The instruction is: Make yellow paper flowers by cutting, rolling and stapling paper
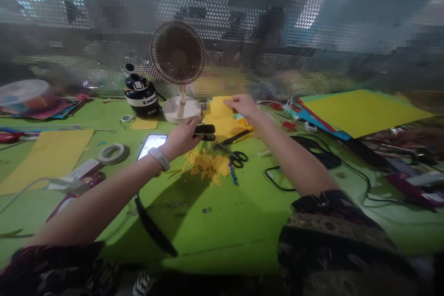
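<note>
My left hand [183,135] is closed around a black stapler [207,129], whose jaws point to the right. Between the fingertips of my right hand [244,105] is a small piece of yellow paper [221,107], held up beyond the stapler. More yellow paper lies under and beside it. Black-handled scissors [239,159] rest on the table just below. Close to them is a pile of cut yellow paper pieces [204,166], with a twisted blue strip [233,175] at its right edge.
Behind my left hand stand a fan [177,55] and a dark jar-shaped device [142,99]. A lit phone [151,144] lies by my left wrist, with a tape roll [113,153] further left. Coloured sheets [360,115] and black cables [364,180] occupy the right side.
</note>
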### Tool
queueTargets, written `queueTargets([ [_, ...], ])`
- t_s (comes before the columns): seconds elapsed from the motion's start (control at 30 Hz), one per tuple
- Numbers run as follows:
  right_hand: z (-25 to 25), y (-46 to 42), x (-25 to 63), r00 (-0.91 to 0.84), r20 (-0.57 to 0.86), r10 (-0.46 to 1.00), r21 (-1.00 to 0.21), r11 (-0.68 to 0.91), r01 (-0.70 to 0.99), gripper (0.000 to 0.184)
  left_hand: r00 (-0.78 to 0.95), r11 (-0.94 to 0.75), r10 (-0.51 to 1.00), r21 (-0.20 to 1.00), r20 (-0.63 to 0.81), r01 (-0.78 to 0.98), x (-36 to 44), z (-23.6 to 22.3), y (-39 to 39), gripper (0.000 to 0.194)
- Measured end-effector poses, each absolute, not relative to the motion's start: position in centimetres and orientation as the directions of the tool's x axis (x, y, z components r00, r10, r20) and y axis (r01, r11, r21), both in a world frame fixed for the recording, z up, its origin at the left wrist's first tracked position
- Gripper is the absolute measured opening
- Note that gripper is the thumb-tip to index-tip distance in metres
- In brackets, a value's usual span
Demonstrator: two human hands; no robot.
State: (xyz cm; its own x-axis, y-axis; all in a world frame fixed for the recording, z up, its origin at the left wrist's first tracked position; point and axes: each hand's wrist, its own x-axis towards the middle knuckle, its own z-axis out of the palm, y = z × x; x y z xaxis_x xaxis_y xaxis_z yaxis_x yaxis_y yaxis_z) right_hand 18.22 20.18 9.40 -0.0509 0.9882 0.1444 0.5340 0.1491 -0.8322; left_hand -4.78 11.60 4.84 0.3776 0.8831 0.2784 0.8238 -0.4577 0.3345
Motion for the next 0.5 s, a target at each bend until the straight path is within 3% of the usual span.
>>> queueTargets([
  [0.1, 8.7, 15.2, 17.2, -0.113, 0.056, 0.992, -0.981, 0.075, 0.179, 0.018, 0.218, -0.318, 0.948, 0.723, 0.231, 0.613, -4.6, 5.1, 9.1, 0.069],
  [0.2, 7.1, 9.9, 16.3, -0.159, -0.06, 0.986, -0.996, -0.05, 0.07, 0.019, 0.315, -0.172, 0.945, 0.956, 0.092, 0.237, -4.4, 4.3, 6.5, 0.055],
  [0.33, 4.3, 4.5, 15.8, -0.175, -0.182, 0.968, -0.982, -0.188, -0.016, 0.017, 0.407, -0.014, 0.913, 0.997, -0.016, 0.071, -5.3, 2.7, 3.9, 0.037],
  [0.4, 3.1, 3.1, 16.0, -0.198, -0.233, 0.952, -0.971, -0.24, -0.013, 0.02, 0.493, 0.054, 0.865, 0.994, -0.097, 0.1, -6.2, 2.2, 3.4, 0.034],
  [0.5, 1.9, 2.0, 16.3, -0.242, -0.242, 0.94, -0.968, -0.217, 0.124, 0.032, 0.592, 0.082, 0.781, 0.972, -0.2, 0.22, -7.9, 1.8, 3.4, 0.03],
])
